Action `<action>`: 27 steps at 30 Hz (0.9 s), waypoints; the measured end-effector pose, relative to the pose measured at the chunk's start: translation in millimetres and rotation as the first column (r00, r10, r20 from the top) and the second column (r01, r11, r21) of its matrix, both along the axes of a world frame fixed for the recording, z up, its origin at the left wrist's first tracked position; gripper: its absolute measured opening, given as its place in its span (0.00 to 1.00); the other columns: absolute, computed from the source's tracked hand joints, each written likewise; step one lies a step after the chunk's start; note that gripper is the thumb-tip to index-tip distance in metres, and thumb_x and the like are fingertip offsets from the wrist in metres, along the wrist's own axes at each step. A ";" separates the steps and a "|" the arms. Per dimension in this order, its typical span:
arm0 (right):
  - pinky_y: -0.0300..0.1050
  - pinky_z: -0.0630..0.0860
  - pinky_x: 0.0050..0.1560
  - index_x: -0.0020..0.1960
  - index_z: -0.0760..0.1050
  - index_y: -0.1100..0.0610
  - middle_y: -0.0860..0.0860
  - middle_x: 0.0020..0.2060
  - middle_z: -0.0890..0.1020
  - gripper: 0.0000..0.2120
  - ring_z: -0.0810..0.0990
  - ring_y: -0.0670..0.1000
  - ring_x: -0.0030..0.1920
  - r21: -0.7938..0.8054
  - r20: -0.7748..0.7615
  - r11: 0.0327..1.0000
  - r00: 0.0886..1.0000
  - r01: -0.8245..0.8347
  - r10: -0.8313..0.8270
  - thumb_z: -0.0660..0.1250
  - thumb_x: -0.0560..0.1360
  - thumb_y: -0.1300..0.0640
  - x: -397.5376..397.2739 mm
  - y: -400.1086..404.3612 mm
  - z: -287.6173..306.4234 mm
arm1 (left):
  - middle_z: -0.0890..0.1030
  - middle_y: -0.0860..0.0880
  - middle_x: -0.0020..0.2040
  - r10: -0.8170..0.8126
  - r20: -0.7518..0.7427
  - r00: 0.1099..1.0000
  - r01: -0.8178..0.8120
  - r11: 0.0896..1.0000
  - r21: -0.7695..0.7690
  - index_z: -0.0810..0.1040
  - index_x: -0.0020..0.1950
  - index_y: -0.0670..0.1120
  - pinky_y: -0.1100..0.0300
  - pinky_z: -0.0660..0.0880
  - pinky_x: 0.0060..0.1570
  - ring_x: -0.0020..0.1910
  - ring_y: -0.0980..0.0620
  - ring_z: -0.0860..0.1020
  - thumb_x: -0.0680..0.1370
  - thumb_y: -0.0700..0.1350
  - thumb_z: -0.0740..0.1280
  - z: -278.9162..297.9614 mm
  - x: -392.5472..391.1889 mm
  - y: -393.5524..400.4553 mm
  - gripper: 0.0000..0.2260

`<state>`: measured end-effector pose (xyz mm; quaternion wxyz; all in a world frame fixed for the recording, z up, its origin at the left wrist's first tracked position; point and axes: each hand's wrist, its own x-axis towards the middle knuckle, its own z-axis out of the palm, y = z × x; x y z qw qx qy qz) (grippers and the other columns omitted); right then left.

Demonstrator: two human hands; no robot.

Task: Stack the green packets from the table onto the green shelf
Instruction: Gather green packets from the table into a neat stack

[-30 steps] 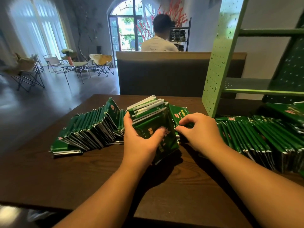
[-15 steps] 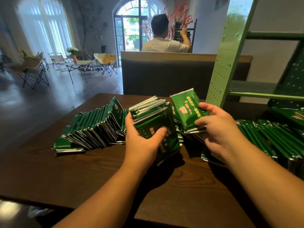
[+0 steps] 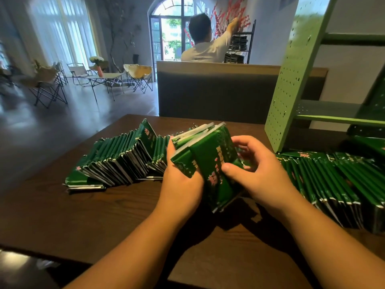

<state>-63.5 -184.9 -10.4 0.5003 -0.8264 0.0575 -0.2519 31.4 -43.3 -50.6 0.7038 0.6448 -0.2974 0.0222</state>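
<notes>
Daylight enters from the far left through tall curtained windows (image 3: 60,32), which are blown out to near white, and through the arched glazed door (image 3: 168,28) at far centre, also overexposed. The interior is otherwise moderately dim. The dark tabletop (image 3: 87,222) carries a faint sheen at its far left and soft, dark shadows beneath both forearms and the held packets (image 3: 208,163). The packets' foil shows small specular glints. Wide-angle distortion bends the green shelf (image 3: 291,80) upright and leans verticals at the edges. The shelf's upper part is smeared; the far furniture is soft. Near-left corner is blurred.
</notes>
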 end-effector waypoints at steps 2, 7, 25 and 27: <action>0.50 0.82 0.57 0.71 0.67 0.41 0.45 0.63 0.80 0.34 0.81 0.47 0.63 0.209 -0.051 0.961 0.979 -0.182 0.197 0.76 0.68 0.51 -0.2 -2.8 -9.3 | 0.82 0.53 0.65 -0.151 -0.011 0.988 0.151 0.988 -0.004 0.62 0.79 0.47 0.47 0.77 0.64 0.65 0.54 0.80 0.77 0.61 0.68 -1.8 -8.1 0.5 0.35; 0.46 0.81 0.59 0.78 0.54 0.35 0.38 0.66 0.76 0.47 0.79 0.39 0.62 0.201 -0.024 0.951 0.969 -0.237 0.246 0.74 0.69 0.61 2.2 -8.6 -14.8 | 0.79 0.54 0.69 -0.381 -0.152 0.912 0.374 0.924 -0.076 0.51 0.83 0.57 0.50 0.80 0.59 0.67 0.48 0.79 0.62 0.78 0.68 -1.4 -14.9 7.4 0.55; 0.51 0.79 0.63 0.78 0.53 0.37 0.45 0.68 0.76 0.50 0.81 0.47 0.63 0.217 -0.005 0.959 0.982 -0.181 0.186 0.73 0.65 0.61 -3.0 -8.9 -22.2 | 0.79 0.64 0.66 -0.333 -0.080 0.940 0.320 0.937 -0.141 0.45 0.82 0.58 0.65 0.75 0.59 0.68 0.56 0.76 0.62 0.44 0.69 -7.6 -16.9 -0.7 0.52; 0.49 0.79 0.63 0.80 0.51 0.39 0.44 0.68 0.76 0.51 0.80 0.46 0.64 0.202 -0.013 0.963 0.983 -0.179 0.186 0.73 0.65 0.61 -4.0 -10.0 -23.5 | 0.78 0.62 0.69 -0.350 -0.053 0.935 0.344 0.934 -0.098 0.44 0.82 0.58 0.63 0.75 0.61 0.70 0.54 0.75 0.62 0.43 0.69 -8.4 -17.7 -0.4 0.53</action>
